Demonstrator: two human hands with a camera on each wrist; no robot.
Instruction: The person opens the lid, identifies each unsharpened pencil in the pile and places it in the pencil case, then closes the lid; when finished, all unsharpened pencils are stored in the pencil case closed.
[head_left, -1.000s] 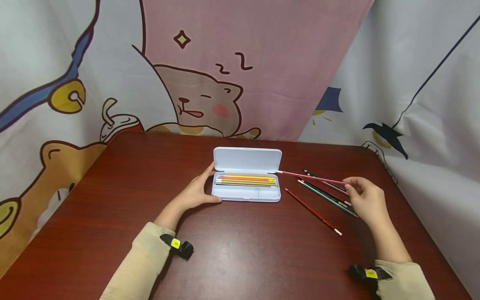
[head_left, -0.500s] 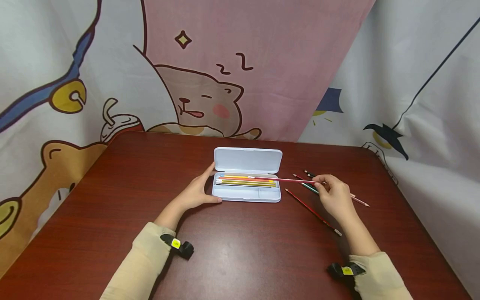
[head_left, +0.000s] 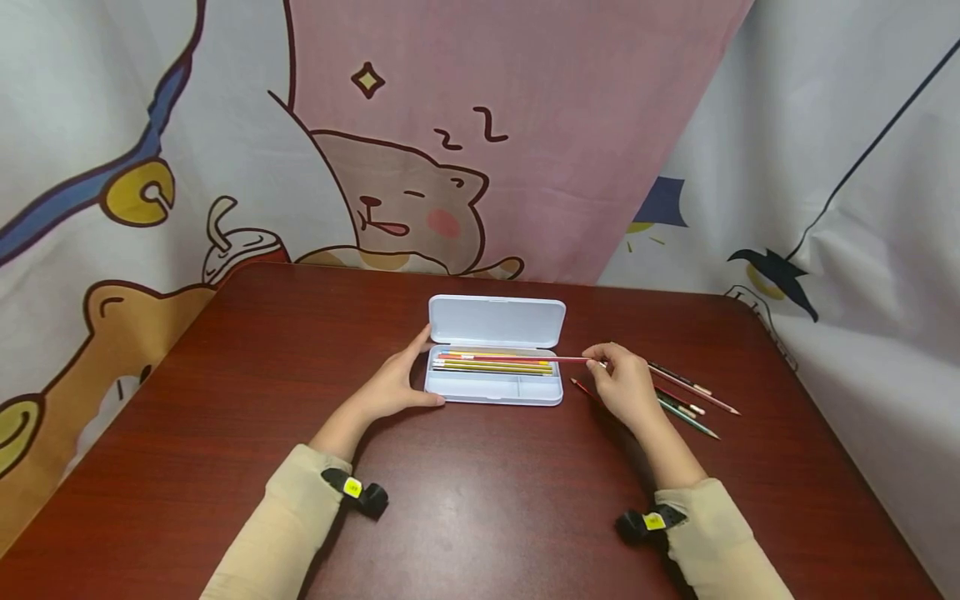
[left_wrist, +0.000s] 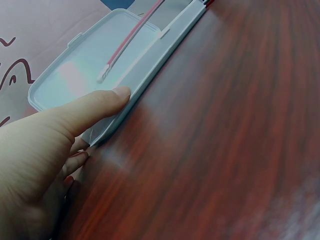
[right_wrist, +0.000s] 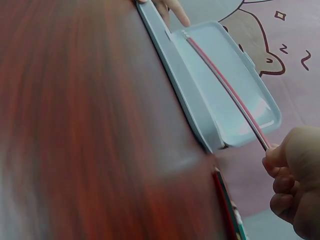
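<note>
A pale pencil case lies with its lid raised. Several yellow, orange and dark pencils rest side by side in its rear compartment. My left hand grips the case's left end, thumb at the front edge and fingers behind. Between thumb and fingertips my right hand pinches a red pencil by its right end. That pencil extends leftward over the case, its pale end leading. In the right wrist view the held pencil shows in front of the open lid.
Several loose pencils lie on the brown table right of the case, partly hidden by my right hand. The tip of a red pencil points toward the case. A cartoon-printed cloth hangs behind the table.
My right hand has moved left with the red pencil, from above the loose pencils to the case's right side; the pencil now reaches over the case. My left hand stays at the case.
</note>
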